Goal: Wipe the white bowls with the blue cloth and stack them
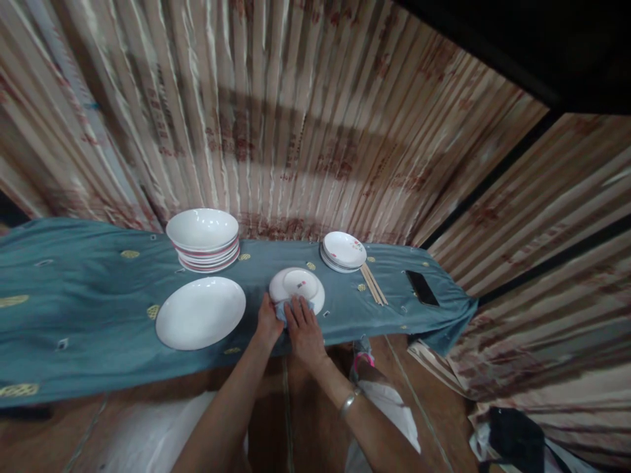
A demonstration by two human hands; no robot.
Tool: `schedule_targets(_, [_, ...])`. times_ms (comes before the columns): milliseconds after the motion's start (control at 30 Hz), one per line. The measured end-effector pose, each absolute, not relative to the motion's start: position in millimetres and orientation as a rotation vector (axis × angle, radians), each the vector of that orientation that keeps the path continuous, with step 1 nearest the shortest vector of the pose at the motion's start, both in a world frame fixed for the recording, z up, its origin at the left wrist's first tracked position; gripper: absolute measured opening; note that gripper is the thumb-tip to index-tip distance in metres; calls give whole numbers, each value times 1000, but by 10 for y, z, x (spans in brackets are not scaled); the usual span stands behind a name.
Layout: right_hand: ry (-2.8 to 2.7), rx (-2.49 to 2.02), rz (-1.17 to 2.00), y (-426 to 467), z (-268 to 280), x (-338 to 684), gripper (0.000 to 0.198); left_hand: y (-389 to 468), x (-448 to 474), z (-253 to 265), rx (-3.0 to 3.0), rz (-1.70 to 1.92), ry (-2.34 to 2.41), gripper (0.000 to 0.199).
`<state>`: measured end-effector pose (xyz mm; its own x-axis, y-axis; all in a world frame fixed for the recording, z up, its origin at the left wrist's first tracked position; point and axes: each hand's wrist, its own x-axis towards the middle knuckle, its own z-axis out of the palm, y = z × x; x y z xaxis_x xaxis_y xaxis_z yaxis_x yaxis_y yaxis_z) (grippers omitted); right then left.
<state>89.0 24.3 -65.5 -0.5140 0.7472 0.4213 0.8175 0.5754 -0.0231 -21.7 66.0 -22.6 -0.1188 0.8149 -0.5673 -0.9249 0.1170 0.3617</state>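
Observation:
A small white plate (pixel 315 301) lies bottom up near the front edge of the cloth-covered table, its round foot and a small printed mark showing. My left hand (pixel 269 323) is closed on the plate's near left rim, with part of its fingers hidden. Over the near side of the plate, my right hand (pixel 304 334) presses a light blue cloth (pixel 281 311) with its fingers bent down on it. The cloth reaches across to my left hand. Left of my hands lies a large oval white plate (pixel 200 313).
A stack of white bowls or deep plates with red rims (pixel 203 230) stands at the back left. Small flowered plates (pixel 344 250) are stacked back right, beside wooden chopsticks (pixel 374 284) and a black phone (pixel 422 288). A pleated curtain (pixel 296 131) hangs behind the table (pixel 108 309).

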Motion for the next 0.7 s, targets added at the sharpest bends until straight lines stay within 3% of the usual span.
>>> schedule_targets(367, [-2738,-977,-28,584,-127,783,48,652,-231,-295,-207,1505,771,41])
schedule_targets(700, [-2656,-1062,-30,1054,10,490,34,621,-266,-233,-112,1458,685,48])
